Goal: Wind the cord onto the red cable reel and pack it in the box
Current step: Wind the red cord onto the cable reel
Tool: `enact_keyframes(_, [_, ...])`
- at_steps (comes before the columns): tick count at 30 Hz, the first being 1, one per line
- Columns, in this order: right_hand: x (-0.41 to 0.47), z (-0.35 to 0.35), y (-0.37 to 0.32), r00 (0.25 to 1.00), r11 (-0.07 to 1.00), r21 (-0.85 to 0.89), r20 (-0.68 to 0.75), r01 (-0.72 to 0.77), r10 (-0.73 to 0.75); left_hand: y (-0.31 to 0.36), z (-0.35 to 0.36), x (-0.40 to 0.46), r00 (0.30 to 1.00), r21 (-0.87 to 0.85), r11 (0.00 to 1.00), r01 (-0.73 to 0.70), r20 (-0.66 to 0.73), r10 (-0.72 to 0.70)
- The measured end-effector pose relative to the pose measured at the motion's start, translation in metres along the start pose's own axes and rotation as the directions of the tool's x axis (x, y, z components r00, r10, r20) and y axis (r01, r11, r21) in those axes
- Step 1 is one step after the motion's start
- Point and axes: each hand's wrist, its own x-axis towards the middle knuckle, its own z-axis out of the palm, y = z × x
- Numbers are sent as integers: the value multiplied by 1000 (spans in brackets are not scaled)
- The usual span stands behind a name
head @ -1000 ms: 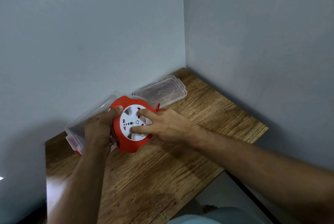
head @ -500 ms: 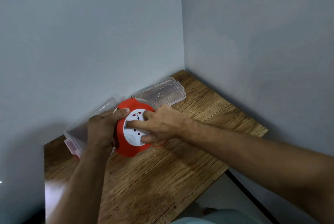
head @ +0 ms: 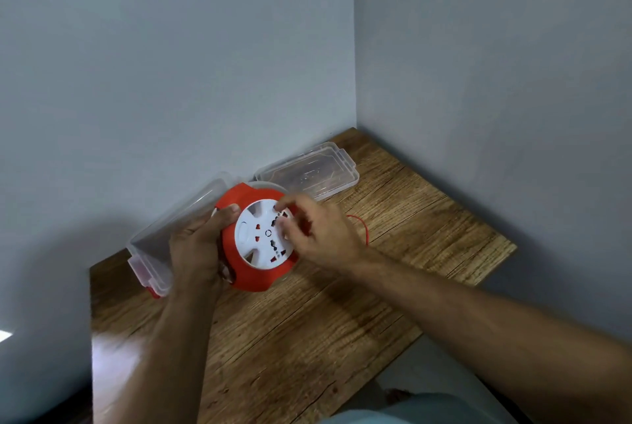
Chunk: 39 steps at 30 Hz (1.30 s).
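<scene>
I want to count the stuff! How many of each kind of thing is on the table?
Cable reel: 1
Red cord: 1
Clear box: 1
Clear lid: 1
Total: 4

A plain room corner, likely a home: bare grey-blue walls [head: 171, 64] meet behind a small wood-grain table [head: 307, 338], and a clear plastic storage box [head: 160, 242] with its lid [head: 307, 174] sits there.
</scene>
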Motion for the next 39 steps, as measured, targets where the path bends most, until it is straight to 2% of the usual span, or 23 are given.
enact_keyframes(2, [5,-5,14,984,991,105,-147,-82,97,-1,-3,2,999,-27,999,40,-7,-40])
enact_keyframes(3, [7,-8,21,969,989,98,-210,-111,129,-1,-5,3,998,-39,998,57,-12,-57])
enact_keyframes(5, [8,-15,28,970,998,0,-238,-60,59,-2,-7,5,996,-60,995,82,-17,-83])
enact_keyframes(6, [8,-18,27,980,996,-87,-192,32,-48,-2,-8,6,996,-71,993,90,-9,-91])
enact_keyframes(8, [5,-23,17,952,919,-246,54,306,-303,-3,-8,6,993,-84,989,121,26,-119])
enact_keyframes(10, [3,-18,7,790,695,-388,402,605,-463,-3,-7,8,987,-84,984,156,59,-151])
enact_keyframes(11, [4,-14,3,707,576,-426,541,697,-456,-3,-6,8,987,-69,986,155,63,-150])
enact_keyframes(12, [6,-12,0,656,505,-437,619,744,-432,-1,-5,7,988,-34,989,145,67,-143])
enact_keyframes(16, [16,-11,0,558,411,-383,638,828,-530,4,-9,7,988,92,988,124,76,-131])
enact_keyframes(20, [31,-12,9,501,359,-359,713,862,-491,12,-14,10,982,174,975,139,105,-158])
enact_keyframes(26, [22,-13,-5,560,400,-429,769,810,-309,19,-17,14,986,274,956,103,99,-135])
enact_keyframes(30, [18,-5,-13,586,372,-472,750,799,-307,18,-13,8,992,256,965,46,106,-75])
enact_keyframes(32, [18,0,-13,676,438,-529,665,726,-318,17,-8,2,997,215,977,12,76,-29])
enact_keyframes(34, [13,5,-18,832,615,-573,471,542,-295,18,-1,-4,999,144,989,-18,48,11])
enact_keyframes(36, [4,11,-25,966,832,-498,197,245,-167,18,6,-7,998,89,994,-56,16,55])
enact_keyframes(37, [-1,15,-29,993,905,-414,106,97,-58,18,8,-8,995,98,991,-95,4,96])
enact_keyframes(39, [-5,23,-41,980,967,-169,37,-189,198,15,11,-9,987,155,975,-160,0,162])
